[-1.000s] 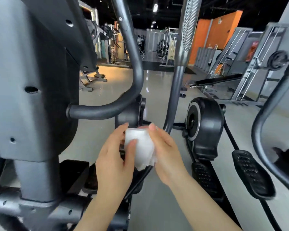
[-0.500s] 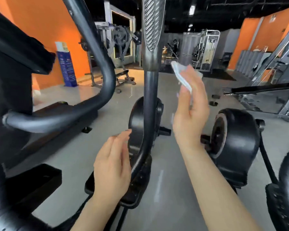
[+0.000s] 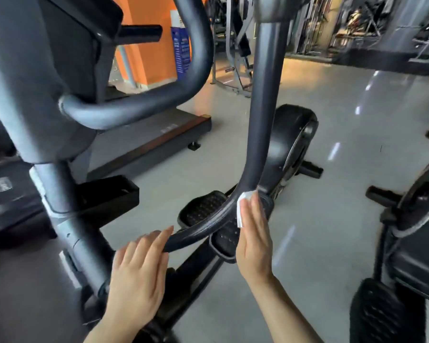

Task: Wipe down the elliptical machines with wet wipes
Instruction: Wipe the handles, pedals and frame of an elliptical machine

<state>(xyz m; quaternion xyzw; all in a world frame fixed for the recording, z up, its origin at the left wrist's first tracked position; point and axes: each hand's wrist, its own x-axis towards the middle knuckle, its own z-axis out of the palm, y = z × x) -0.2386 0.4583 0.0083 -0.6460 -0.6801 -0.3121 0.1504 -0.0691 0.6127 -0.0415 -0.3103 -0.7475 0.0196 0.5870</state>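
A dark grey elliptical machine fills the left and centre of the head view. Its swinging arm bar [image 3: 263, 134] drops from the top and bends toward me. My right hand [image 3: 254, 241] presses a white wet wipe [image 3: 243, 205] against the bend of that bar with straight fingers. My left hand [image 3: 139, 273] lies on the bar's lower end, fingers relaxed and holding nothing. The black foot pedals [image 3: 206, 209] sit just behind the bar.
The machine's grey centre column [image 3: 35, 100] and curved fixed handlebar [image 3: 139, 105] stand close at left. A second elliptical [image 3: 416, 233] is at the right edge. A low black platform [image 3: 149, 142] and grey gym floor [image 3: 344, 169] lie beyond.
My right hand came down from beside the upper bar to its lower bend, wipe now pressed on the metal. My left hand moved onto the bar's lower end. The view shifted left and down.
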